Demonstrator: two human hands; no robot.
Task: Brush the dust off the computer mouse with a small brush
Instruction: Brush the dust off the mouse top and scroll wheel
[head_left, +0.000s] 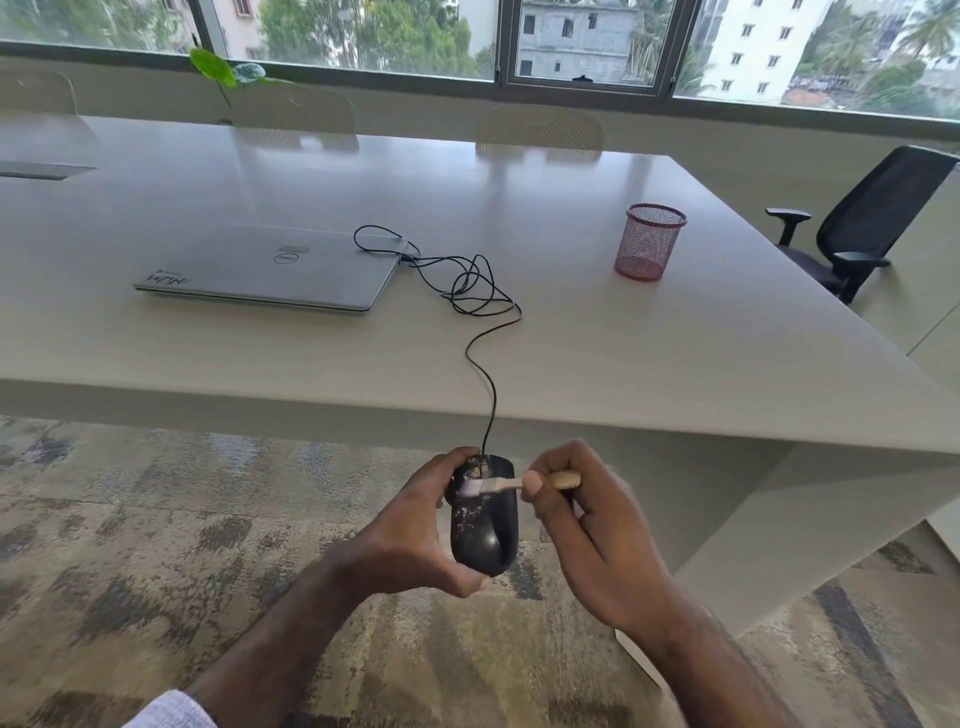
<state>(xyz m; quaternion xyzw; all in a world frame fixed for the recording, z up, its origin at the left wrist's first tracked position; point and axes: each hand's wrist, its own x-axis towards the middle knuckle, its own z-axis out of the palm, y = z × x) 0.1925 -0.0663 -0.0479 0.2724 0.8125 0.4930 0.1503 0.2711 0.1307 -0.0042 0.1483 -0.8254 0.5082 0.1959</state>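
The left hand (415, 530) covers the computer mouse's (485, 525) left flank. The right hand's (592, 525) grip hides the small brush's (511, 484) mid-handle. The tabletop (675, 338) runs off the left edge.

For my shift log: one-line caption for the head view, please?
Left hand holds dusty black mouse off the table's edge while right hand sweeps a small brush across it.

left hand (415, 535) gripping dusty mouse (484, 519), right hand (587, 525) pinching brush (511, 484), bristles seemingly touching it
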